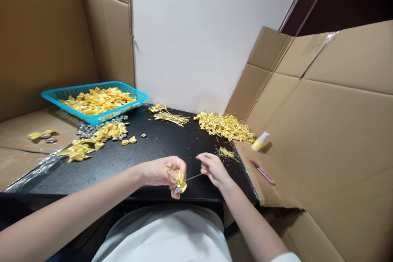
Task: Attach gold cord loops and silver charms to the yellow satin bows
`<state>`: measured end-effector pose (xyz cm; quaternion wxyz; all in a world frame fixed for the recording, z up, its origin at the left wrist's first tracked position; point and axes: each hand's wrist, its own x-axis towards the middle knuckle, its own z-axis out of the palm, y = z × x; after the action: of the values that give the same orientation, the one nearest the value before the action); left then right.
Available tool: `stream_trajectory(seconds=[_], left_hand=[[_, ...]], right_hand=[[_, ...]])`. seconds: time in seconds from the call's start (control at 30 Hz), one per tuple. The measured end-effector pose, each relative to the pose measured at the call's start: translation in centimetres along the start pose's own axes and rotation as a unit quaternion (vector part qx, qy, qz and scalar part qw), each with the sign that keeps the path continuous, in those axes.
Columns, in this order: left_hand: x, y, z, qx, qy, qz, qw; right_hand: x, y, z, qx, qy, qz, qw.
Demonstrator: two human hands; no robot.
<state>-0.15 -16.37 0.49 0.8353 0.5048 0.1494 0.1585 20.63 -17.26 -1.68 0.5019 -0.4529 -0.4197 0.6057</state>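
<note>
Near the table's front edge, my left hand (162,172) is closed on a yellow ribbon bow (183,183) with a shiny silver bead (177,188) at its middle. A loop of gold cord (170,170) stands up from the bow beside my fingers. From the bow a straight length of the cord runs right to my right hand (213,168), whose fingers are closed on its far end. Behind them lie a bundle of cut gold cords (172,118) and a heap of bows with cords attached (225,126).
At the back left a blue basket (101,116) holds many yellow bows. Silver beads (89,129) and loose bows (78,151) lie before it. To the right are cord scraps (226,152), a thread spool (260,142) and a pink cutter (263,172). Cardboard walls (334,139) flank the black table (159,147).
</note>
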Motion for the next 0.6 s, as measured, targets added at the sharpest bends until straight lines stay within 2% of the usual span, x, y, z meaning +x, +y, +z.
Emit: stream_trajectory(seconds=[0.07,0.13,0.3,0.47,0.6], left_hand=[[-0.2,-0.4,0.7,-0.012,-0.018,-0.01,1.0],[-0.3,-1.1,1.4,-0.051,-0.008,0.007,0.999],[-1.2,-2.8,3.6,-0.173,0.086,0.084,0.978],[-2.4,-2.3,5.3,-0.179,0.137,0.099,0.969],[-2.5,-1.9,4.9,-0.179,0.219,0.077,0.956]], right_hand=[[1.8,-0.4,0.8,-0.029,-0.012,0.014,0.999],[3.4,-0.6,1.5,-0.055,-0.026,0.029,0.998],[6.0,-0.8,2.5,-0.109,-0.061,0.1,0.987],[8.5,-2.0,1.3,-0.153,-0.051,0.152,0.975],[9.8,-4.1,-0.4,-0.175,-0.006,0.141,0.974]])
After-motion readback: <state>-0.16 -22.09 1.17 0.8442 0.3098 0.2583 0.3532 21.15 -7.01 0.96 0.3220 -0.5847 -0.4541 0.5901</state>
